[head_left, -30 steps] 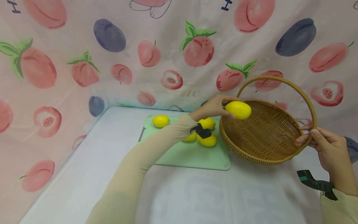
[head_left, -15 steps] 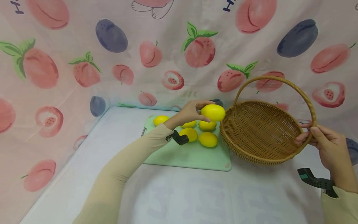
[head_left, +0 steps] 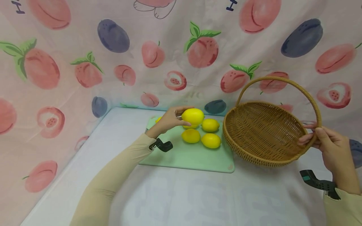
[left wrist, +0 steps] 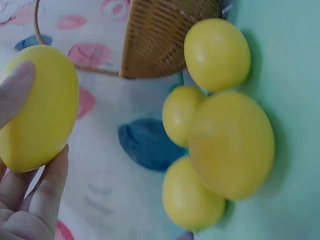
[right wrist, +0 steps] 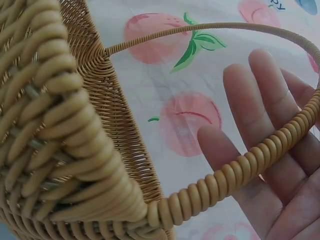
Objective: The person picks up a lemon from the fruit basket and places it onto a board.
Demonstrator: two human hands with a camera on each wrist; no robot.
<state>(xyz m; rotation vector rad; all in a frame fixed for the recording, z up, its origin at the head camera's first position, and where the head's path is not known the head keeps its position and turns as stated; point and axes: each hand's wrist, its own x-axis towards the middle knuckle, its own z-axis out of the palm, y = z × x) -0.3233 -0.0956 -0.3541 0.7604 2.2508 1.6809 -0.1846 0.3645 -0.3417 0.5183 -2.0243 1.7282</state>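
Observation:
My left hand (head_left: 167,121) grips a yellow lemon (head_left: 193,116) above the light green cutting board (head_left: 181,157). In the left wrist view, the thumb and fingers hold this lemon from two sides. Below and beside it, several lemons lie on the board, among them a right front lemon (head_left: 211,140), a right back lemon (head_left: 210,125) and a middle lemon (head_left: 190,136). Another, at the far left, is mostly hidden by my left hand. My right hand (head_left: 335,147) holds the wicker basket (head_left: 263,135) by its handle (right wrist: 240,172), thumb in front and fingers behind. The basket tilts towards me.
A white cloth (head_left: 198,194) covers the table. Behind it hangs a fruit-printed curtain (head_left: 175,40), close to the back of the board and basket. The basket stands just right of the board, its arched handle rising above it.
My left hand has moved left with the lemon, from in front of the basket's opening to over the board. The right hand and basket have stayed nearly still.

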